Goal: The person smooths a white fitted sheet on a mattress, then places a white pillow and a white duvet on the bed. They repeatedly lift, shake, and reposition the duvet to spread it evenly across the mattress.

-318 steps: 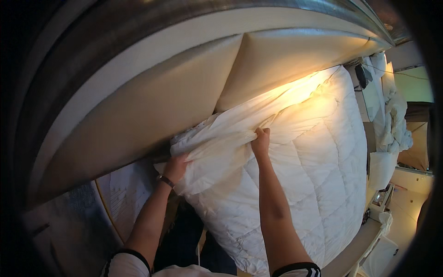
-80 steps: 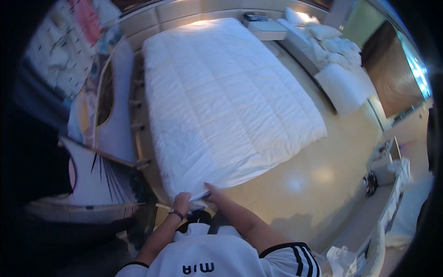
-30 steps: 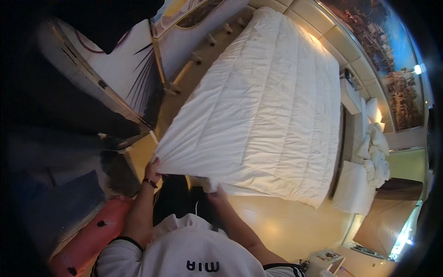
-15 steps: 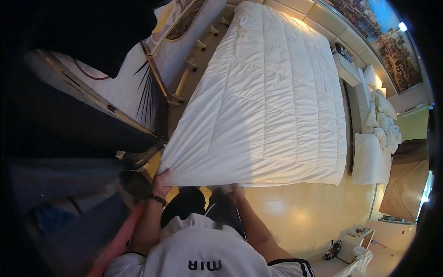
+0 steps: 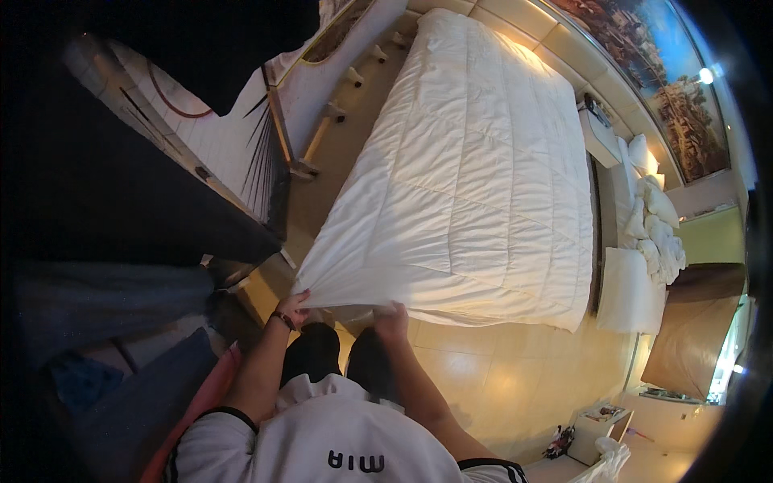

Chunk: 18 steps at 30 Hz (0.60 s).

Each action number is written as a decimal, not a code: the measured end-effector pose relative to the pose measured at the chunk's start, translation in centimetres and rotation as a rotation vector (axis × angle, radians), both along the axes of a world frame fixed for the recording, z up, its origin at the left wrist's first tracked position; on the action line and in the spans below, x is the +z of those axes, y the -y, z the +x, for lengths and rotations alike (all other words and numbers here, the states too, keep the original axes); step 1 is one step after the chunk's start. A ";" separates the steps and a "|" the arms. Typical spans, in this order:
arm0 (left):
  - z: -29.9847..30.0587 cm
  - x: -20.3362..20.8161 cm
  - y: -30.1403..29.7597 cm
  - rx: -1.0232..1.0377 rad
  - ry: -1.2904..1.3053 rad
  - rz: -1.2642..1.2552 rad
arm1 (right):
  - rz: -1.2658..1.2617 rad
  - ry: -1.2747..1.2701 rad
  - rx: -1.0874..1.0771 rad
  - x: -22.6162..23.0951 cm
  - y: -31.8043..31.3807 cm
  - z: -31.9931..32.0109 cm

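At the near left corner of the quilt [image 5: 475,185], the left hand [image 5: 294,309] is pinching the cloth between thumb and fingers. Just right of that grip, the right hand [image 5: 392,320] is touching the near edge; whether it is clamping there, I cannot tell. Beyond both hands, the quilt is lying stretched toward the headboard [image 5: 555,39]. Right of the grip, floor [image 5: 491,366] is showing, and far beyond, a nightstand [image 5: 601,138] is standing.

Away from the headboard [image 5: 561,42]
I see left hand [image 5: 293,311] and right hand [image 5: 392,324] have moved to the opposite end of the quilt [image 5: 475,177].
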<state>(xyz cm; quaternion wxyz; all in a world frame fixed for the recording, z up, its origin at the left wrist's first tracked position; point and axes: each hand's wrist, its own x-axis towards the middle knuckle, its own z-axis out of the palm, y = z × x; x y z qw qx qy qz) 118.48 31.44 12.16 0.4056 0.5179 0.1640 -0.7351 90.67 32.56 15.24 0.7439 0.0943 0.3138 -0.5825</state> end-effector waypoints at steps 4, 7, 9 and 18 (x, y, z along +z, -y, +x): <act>1.2 -1.0 -0.5 -0.053 -0.005 0.028 | -0.036 -0.462 0.166 0.3 1.6 2.9; -0.1 0.6 -0.2 -0.029 -0.006 0.063 | -0.092 -0.843 0.404 0.4 1.5 3.1; 0.1 0.7 -0.3 -0.054 -0.060 0.058 | -0.095 -0.962 0.478 0.8 1.3 3.3; -7.9 -0.9 -1.9 -0.105 -0.615 0.011 | -0.132 -1.268 0.254 0.5 3.2 3.7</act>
